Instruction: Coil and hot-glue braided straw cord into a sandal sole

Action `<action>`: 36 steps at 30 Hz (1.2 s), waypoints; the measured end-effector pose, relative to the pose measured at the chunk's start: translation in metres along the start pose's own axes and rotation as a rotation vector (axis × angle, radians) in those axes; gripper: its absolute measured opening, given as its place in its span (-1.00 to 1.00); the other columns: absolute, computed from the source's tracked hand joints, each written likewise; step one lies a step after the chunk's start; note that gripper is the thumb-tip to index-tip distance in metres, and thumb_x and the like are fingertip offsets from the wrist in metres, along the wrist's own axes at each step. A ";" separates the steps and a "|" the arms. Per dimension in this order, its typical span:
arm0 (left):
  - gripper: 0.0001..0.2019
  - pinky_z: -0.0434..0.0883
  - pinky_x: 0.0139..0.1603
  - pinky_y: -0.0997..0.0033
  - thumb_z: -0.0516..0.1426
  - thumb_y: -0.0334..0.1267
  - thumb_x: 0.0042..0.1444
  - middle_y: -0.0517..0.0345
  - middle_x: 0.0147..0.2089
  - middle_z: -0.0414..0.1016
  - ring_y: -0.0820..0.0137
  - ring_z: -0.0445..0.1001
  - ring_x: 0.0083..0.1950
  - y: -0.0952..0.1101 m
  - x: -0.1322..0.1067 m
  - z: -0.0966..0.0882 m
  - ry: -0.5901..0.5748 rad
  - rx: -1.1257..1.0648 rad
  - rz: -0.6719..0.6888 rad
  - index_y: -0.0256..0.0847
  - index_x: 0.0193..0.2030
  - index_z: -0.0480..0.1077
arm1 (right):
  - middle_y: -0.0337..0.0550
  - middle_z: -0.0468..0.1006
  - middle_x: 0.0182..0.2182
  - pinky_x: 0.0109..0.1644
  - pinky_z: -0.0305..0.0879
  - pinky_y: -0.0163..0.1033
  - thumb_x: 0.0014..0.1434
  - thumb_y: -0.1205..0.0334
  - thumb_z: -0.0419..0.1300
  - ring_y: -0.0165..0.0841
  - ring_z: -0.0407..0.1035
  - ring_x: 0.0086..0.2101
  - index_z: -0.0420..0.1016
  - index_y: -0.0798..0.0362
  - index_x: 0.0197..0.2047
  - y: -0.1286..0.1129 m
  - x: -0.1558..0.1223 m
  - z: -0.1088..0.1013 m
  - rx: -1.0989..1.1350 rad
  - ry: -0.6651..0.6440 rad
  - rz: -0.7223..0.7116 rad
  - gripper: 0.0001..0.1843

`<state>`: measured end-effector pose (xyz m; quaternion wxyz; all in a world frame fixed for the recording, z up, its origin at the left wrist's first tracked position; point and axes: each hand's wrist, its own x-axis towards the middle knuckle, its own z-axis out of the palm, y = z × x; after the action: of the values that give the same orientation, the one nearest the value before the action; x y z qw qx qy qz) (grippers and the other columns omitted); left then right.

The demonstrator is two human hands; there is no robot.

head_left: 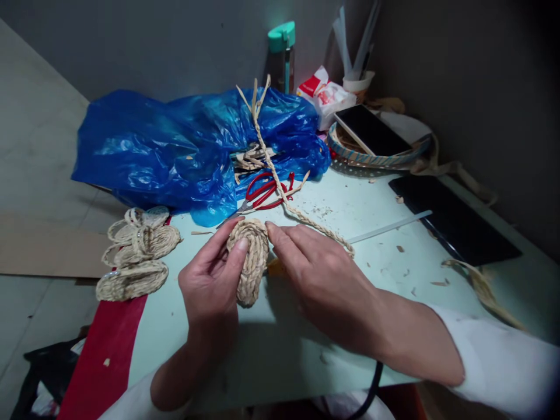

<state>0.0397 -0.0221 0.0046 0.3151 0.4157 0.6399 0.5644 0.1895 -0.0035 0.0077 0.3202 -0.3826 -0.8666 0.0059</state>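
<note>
An oval sole of coiled, braided straw (250, 265) is upright between my hands over the table. My left hand (213, 277) grips it from the left, thumb pressed on its face. My right hand (317, 265) pinches at its upper right edge, thumb and fingertips together. A long straw braid (301, 216) with loose strand ends lies beyond, its near end passing behind my right hand. Under that braid are red-handled scissors (266, 191). Something yellow (275, 268), mostly hidden, shows below my right hand.
Small straw sandals (142, 242) lie at the left. A blue plastic bag (175, 149) covers the back. At right are a basket (376, 153) with a phone (371, 129), a black tablet-like slab (455, 219) and a translucent stick (391, 227). A black cable (374, 388) hangs at the front.
</note>
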 end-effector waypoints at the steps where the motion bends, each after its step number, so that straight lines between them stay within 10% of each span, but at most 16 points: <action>1: -0.68 0.62 0.07 0.30 0.33 -0.20 0.12 0.14 0.01 0.70 0.20 0.67 0.01 -0.001 0.000 0.001 -0.001 -0.016 -0.015 -0.13 0.04 0.62 | 0.19 0.66 -0.21 -0.23 0.56 -0.05 0.10 0.61 -0.07 -0.07 0.54 -0.28 0.51 0.52 0.09 0.000 0.001 0.000 0.011 -0.006 -0.001 -0.46; 27: -0.61 0.49 -0.28 0.52 0.42 -0.28 -0.04 0.26 -0.35 0.60 0.46 0.58 -0.36 0.004 0.010 -0.004 -0.170 -0.473 -0.071 -0.12 -0.09 0.43 | 0.19 0.62 -0.17 -0.14 0.49 -0.02 0.41 0.29 -0.03 -0.14 0.47 -0.22 0.36 0.38 0.20 -0.004 0.011 0.008 0.265 0.029 0.031 -0.58; 36: -0.69 0.44 0.03 0.46 0.38 -0.25 0.04 0.18 -0.08 0.57 0.38 0.54 -0.02 -0.001 0.009 -0.006 -0.267 -0.428 -0.020 -0.11 -0.09 0.47 | 0.07 0.59 -0.27 -0.19 0.37 -0.12 0.32 0.35 -0.02 -0.21 0.42 -0.29 0.46 0.27 0.07 -0.001 0.015 -0.006 0.329 -0.031 0.061 -0.65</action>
<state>0.0303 -0.0173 0.0050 0.4833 0.4037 0.4626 0.6241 0.1841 0.0044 0.0213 0.3647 -0.3512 -0.8467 0.1634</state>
